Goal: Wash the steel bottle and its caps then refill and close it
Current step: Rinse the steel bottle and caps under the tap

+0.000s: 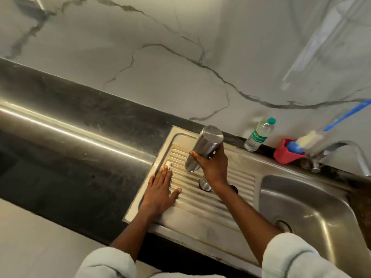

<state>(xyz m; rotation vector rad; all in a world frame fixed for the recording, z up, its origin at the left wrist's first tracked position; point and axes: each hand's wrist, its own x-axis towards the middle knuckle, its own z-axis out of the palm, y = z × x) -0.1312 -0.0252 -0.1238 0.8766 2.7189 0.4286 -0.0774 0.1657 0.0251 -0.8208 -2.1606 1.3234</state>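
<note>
Steel bottle (202, 148) is standing mouth-down on the ribbed drainboard (210, 199) at the centre of the frame, its flat base pointing up, probably so that water is draining out along the grooves. Right hand (213, 167) is wrapping its fingers round the lower part of the bottle, a closed grip steadying it upright. Left hand (158, 190) is lying flat with straight fingers on the drainboard's left edge, holding nothing, seemingly bracing; its fingertips are touching a small white piece (168, 164). Steel cap (204, 183) is sitting on the ribs just below the bottle, partly hidden by the right wrist. Sink basin (313, 207) is lying at lower right, with a tap (341, 149), a red holder (289, 153) and a plastic water bottle (260, 135) behind it, near for refilling.
</note>
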